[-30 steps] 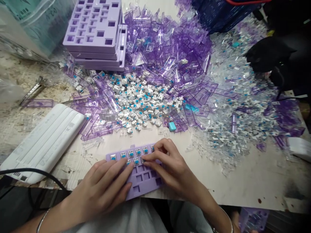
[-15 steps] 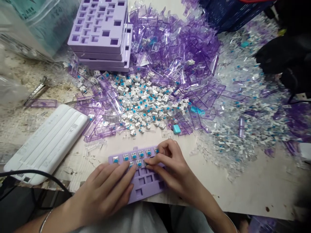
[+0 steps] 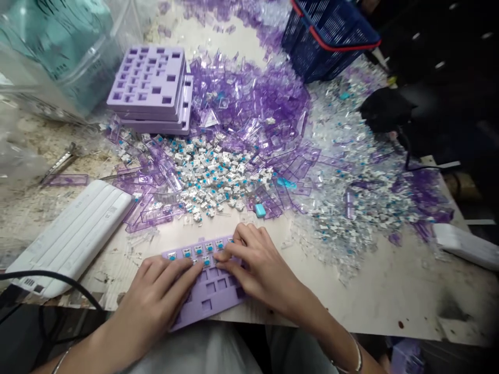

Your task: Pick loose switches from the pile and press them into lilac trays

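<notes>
A lilac plastic plate with square holes (image 3: 212, 296) lies at the table's front edge, and a row of white key switches with blue stems (image 3: 198, 251) sits in its upper holes. My left hand (image 3: 156, 296) rests on its lower left, with fingertips at the second row. My right hand (image 3: 257, 265) lies over its right end, fingertips bunched at the same row and hiding the holes beneath. A heap of loose switches (image 3: 210, 176) lies just beyond the plate. Purple transparent housing pieces (image 3: 245, 98) spread behind it.
A stack of lilac plates (image 3: 150, 83) stands at the back left. A white ribbed case (image 3: 70, 239) with a black cable (image 3: 50, 280) lies left. A blue basket (image 3: 327, 41) stands at the back, and clear shell fragments (image 3: 351, 208) cover the right.
The view has tilted and swung, bringing the whole blue basket into sight. The plate sits further left in the picture. Both hands stay on it, fingers shifting slightly.
</notes>
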The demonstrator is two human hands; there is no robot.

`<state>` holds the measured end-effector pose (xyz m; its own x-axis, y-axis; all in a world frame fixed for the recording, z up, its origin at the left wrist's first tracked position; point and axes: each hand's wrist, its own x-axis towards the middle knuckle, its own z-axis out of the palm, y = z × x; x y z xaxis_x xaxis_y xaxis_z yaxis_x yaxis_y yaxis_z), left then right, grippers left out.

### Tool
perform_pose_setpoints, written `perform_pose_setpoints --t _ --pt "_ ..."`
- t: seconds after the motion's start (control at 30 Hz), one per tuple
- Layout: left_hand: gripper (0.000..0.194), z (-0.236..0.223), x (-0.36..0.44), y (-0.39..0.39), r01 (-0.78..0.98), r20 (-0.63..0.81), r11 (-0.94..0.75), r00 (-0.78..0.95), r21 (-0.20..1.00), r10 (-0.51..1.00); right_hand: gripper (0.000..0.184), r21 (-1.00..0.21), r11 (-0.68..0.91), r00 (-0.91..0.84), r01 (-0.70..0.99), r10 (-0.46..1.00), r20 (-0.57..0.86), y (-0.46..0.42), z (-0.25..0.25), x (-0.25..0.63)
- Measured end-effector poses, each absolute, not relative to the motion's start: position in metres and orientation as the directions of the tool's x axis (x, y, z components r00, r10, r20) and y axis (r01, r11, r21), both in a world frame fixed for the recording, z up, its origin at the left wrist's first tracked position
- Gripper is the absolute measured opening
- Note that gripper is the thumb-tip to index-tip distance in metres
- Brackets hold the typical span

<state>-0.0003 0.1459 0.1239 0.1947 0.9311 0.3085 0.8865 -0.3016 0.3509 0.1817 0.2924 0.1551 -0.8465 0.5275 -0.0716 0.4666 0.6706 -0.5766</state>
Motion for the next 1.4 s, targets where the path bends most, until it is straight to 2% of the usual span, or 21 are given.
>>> perform_pose_setpoints --t 0.1,0.23,0.33,0.5,0.63,0.7,0.9,1.1,1.4 --pt "0.041 0.126 0.009 0.151 0.922 0.330 -0.238 0.133 0.305 0.935 0.006 -0.654 0.618 -0.842 0.437 0.536 -0.056 0.293 0.153 0.184" --pt "0.038 0.130 0.020 0.168 0.943 0.393 -0.220 0.108 0.251 0.913 0.007 -0.734 0.570 -0.816 0.368 0.577 0.039 0.293 0.148 0.191" --pt "0.036 0.130 0.027 0.178 0.936 0.431 -0.284 0.173 0.208 0.886 0.007 -0.692 0.639 -0.812 0.337 0.569 0.129 0.294 0.146 0.199" --pt "0.029 0.121 0.043 0.174 0.904 0.475 -0.396 0.282 0.159 0.834 0.014 -0.527 0.792 -0.862 0.309 0.467 0.197 0.296 0.150 0.205" --pt "0.048 0.114 0.050 0.168 0.924 0.378 -0.371 0.312 0.094 0.872 0.018 -0.437 0.837 -0.886 0.329 0.433 0.162 0.297 0.153 0.203" --pt "0.055 0.112 0.048 0.169 0.922 0.347 -0.376 0.323 0.097 0.880 0.017 -0.447 0.825 -0.891 0.345 0.438 0.122 0.300 0.155 0.202" --pt "0.042 0.115 0.040 0.183 0.903 0.341 -0.398 0.328 0.161 0.881 0.010 -0.567 0.717 -0.877 0.405 0.481 -0.018 0.316 0.161 0.198" --pt "0.038 0.121 0.038 0.187 0.902 0.312 -0.409 0.352 0.138 0.882 0.014 -0.498 0.730 -0.865 0.469 0.492 -0.094 0.326 0.166 0.194" --pt "0.036 0.124 0.039 0.185 0.899 0.290 -0.412 0.359 0.145 0.887 0.019 -0.492 0.649 -0.808 0.580 0.535 -0.246 0.334 0.166 0.193"
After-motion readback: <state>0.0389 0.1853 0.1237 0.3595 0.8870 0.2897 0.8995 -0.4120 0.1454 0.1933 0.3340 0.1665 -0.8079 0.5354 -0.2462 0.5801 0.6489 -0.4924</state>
